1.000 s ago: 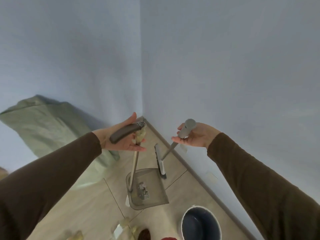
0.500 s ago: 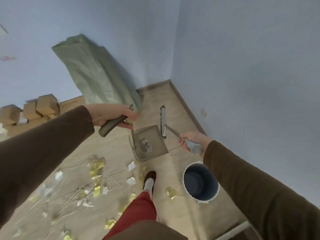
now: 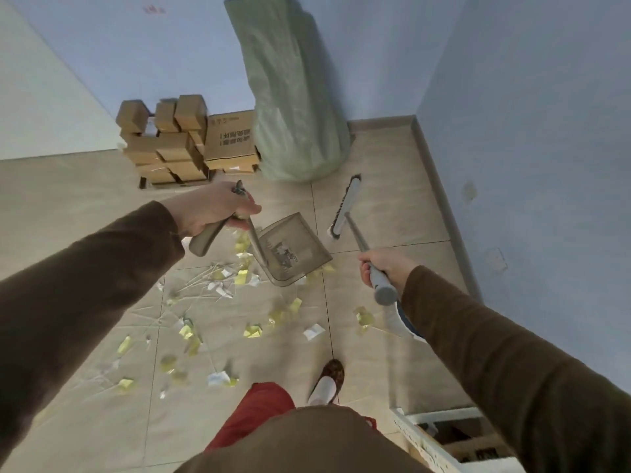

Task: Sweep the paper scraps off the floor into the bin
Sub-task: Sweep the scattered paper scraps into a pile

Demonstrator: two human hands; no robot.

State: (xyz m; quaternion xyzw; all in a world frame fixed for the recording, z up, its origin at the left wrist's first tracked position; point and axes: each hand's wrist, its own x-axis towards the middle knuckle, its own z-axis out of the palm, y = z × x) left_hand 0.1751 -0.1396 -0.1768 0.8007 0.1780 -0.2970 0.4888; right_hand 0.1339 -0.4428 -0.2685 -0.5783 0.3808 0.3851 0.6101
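Observation:
My left hand (image 3: 208, 208) grips the grey handle of a long-stemmed dustpan (image 3: 293, 249), whose translucent pan hangs above the floor. My right hand (image 3: 384, 268) is closed around the grey broom handle; the broom head (image 3: 345, 206) rests on the tiles near the wall corner. Yellow and white paper scraps (image 3: 252, 331) lie scattered over the floor in front of my feet, along with thin pale strips. The bin (image 3: 397, 320) shows only as a white rim sliver behind my right forearm.
A tall green sack (image 3: 293, 97) leans in the corner. Stacked cardboard boxes (image 3: 177, 141) stand left of it. A white perforated crate (image 3: 444, 435) sits at the lower right. My slippered foot (image 3: 326, 382) and red trouser leg are at bottom centre.
The view has tilted down from the walls to the floor. Both hands have lowered with the dustpan and broom, and the scraps have come into sight. The bin is now mostly hidden by my right arm.

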